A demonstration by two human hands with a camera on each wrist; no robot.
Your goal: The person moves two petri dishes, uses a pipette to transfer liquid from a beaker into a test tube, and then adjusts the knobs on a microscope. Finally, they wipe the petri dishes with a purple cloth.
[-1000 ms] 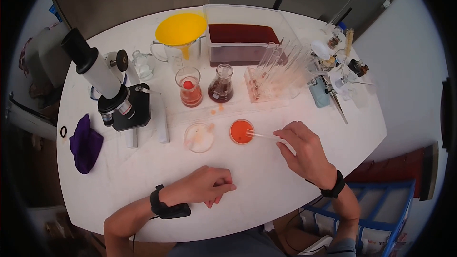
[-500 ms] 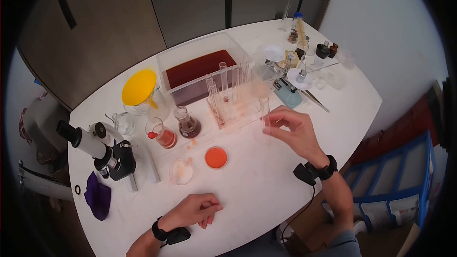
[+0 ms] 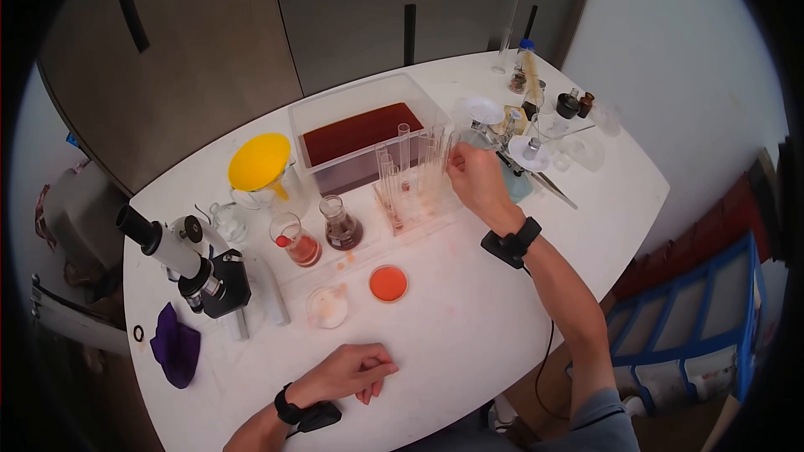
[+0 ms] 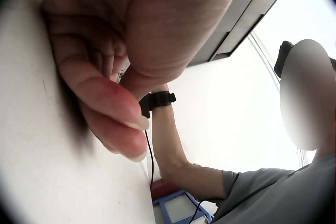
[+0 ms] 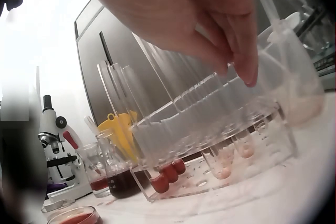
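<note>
My right hand [image 3: 481, 180] is at the right end of the clear test tube rack [image 3: 410, 226], its thumb and fingertips pinching the top of a glass test tube [image 5: 244, 144]. The fingers partly hide that tube; its rounded, pinkish bottom shows low in the rack in the right wrist view. Several other tubes stand in the rack, a few with red at their bottoms. My left hand [image 3: 356, 372] rests on its side on the white table, fingers loosely curled around nothing. An orange-filled petri dish [image 3: 388, 283] lies between the hands, beside a pale petri dish [image 3: 327, 307].
Flasks of red liquid [image 3: 303, 249] and dark liquid [image 3: 343, 234] stand left of the rack. Behind are a plastic tub [image 3: 368, 163] and a yellow funnel [image 3: 260, 161]. A microscope [image 3: 197, 272] and purple cloth [image 3: 176, 347] sit left; a balance [image 3: 529, 152] sits right.
My right hand has carried the test tube from the orange dish, up and away to the rack's right end. The left hand has stayed on the table. The head view has shifted.
</note>
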